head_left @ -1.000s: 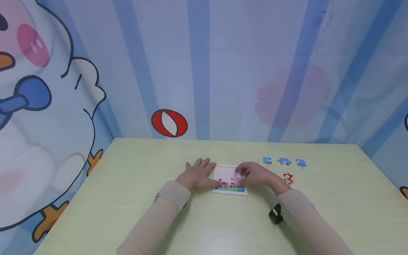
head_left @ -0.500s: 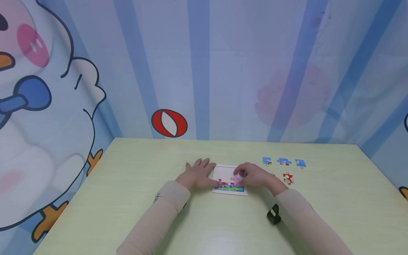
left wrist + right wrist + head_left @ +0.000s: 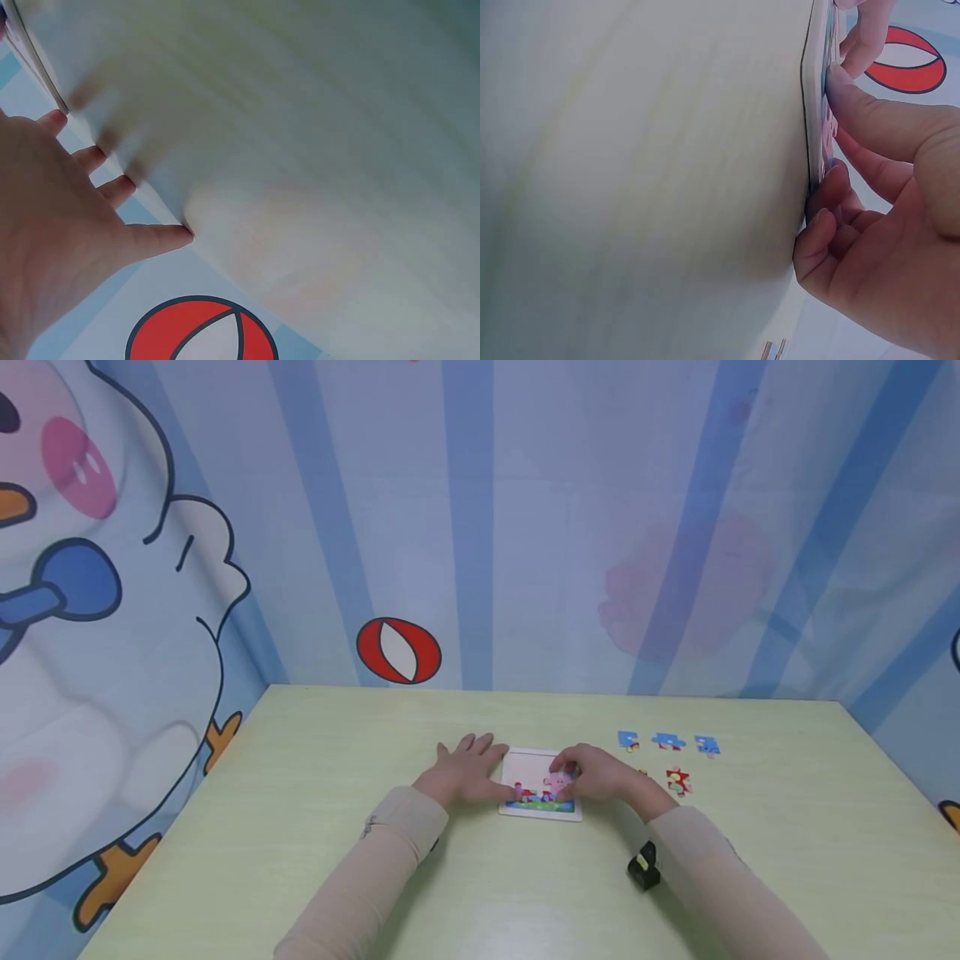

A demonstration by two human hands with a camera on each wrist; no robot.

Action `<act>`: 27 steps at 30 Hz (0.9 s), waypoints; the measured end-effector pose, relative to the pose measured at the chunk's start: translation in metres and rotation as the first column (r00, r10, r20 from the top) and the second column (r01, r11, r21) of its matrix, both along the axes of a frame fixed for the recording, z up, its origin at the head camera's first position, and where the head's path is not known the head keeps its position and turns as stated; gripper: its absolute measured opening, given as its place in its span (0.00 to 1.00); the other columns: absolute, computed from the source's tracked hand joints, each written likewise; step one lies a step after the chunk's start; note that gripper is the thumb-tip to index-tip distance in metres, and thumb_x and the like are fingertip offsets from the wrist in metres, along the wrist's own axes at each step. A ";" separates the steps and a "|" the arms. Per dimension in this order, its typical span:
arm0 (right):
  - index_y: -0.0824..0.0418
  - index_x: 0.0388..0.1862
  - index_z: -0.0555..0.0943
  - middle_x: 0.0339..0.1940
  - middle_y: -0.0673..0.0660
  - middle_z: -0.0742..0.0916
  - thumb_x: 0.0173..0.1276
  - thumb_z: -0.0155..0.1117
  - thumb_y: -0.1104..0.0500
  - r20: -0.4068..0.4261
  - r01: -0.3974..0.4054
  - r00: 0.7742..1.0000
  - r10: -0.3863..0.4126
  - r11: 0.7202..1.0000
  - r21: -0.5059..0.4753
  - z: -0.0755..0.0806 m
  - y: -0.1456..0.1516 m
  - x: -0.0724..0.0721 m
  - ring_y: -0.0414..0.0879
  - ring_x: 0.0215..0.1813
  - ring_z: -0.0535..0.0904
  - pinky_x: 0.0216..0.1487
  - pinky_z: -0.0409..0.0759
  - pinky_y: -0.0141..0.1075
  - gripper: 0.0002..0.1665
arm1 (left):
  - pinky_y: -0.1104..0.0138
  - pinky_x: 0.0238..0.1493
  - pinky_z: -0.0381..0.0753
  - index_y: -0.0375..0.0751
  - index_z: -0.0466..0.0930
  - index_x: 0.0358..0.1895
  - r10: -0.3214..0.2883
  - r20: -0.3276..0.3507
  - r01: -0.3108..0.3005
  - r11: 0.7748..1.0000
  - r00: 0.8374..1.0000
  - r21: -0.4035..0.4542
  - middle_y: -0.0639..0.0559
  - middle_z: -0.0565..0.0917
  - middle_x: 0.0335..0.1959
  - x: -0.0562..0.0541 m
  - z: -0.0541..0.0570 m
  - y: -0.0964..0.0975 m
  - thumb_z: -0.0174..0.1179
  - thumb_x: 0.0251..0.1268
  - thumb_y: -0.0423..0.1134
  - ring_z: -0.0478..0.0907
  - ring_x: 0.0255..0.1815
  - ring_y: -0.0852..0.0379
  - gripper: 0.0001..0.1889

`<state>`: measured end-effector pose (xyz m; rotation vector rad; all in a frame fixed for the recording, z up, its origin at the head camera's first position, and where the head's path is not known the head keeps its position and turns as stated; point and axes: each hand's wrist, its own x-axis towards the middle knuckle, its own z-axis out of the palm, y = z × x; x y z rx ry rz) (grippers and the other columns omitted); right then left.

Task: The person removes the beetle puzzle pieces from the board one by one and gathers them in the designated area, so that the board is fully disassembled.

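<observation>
A white-framed jigsaw puzzle board (image 3: 530,763) lies on the table. Along its lower part a picture strip of green, blue and red is fitted. My left hand (image 3: 467,770) rests at the board's left edge with fingers spread, the thumb reaching over the lower left of the picture. On the right side of the board, my right hand (image 3: 597,773) pinches a pink puzzle piece (image 3: 557,782) between thumb and bent fingers, down at the board's surface. In the right wrist view the thumb (image 3: 870,112) presses at the board's face, and the other fingers curl by its edge.
Right of the board lie loose puzzle pieces: three blue ones in a row, including a middle blue piece (image 3: 668,741), and a red-and-yellow piece (image 3: 678,781) below them. Another is mostly hidden by the right wrist. A black wrist camera (image 3: 644,866) hangs under the right sleeve.
Over the last second my right hand has shifted slightly left with the pink puzzle piece, now lower against the picture strip. My left hand has stayed in place.
</observation>
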<state>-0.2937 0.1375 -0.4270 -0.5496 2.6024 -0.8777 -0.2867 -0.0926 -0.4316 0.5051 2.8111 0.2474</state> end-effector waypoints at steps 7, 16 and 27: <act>0.60 0.46 0.79 0.39 0.56 0.77 0.59 0.71 0.64 -0.008 -0.016 1.000 0.015 1.000 -0.025 0.001 0.002 0.002 0.50 0.43 0.70 0.46 0.70 0.41 0.16 | 0.33 0.68 0.44 0.55 0.56 0.75 0.002 -0.002 -0.002 1.000 1.000 -0.001 0.48 0.53 0.78 0.000 -0.001 0.000 0.52 0.58 0.69 0.45 0.78 0.42 0.43; 0.60 0.45 0.79 0.39 0.56 0.77 0.60 0.70 0.65 -0.015 -0.017 1.000 0.016 0.998 -0.060 0.000 0.006 0.001 0.49 0.41 0.71 0.43 0.72 0.40 0.15 | 0.32 0.67 0.44 0.55 0.57 0.75 0.003 -0.009 -0.003 1.000 1.000 0.002 0.48 0.53 0.78 0.000 -0.001 0.001 0.53 0.58 0.69 0.46 0.77 0.42 0.43; 0.64 0.43 0.80 0.36 0.54 0.79 0.60 0.68 0.66 -0.016 0.015 1.000 -0.016 0.999 -0.051 -0.003 0.007 -0.001 0.48 0.40 0.71 0.44 0.72 0.39 0.12 | 0.32 0.68 0.43 0.56 0.56 0.75 0.006 -0.006 -0.005 1.000 1.000 0.015 0.48 0.52 0.78 0.000 -0.001 0.000 0.53 0.57 0.69 0.45 0.78 0.41 0.43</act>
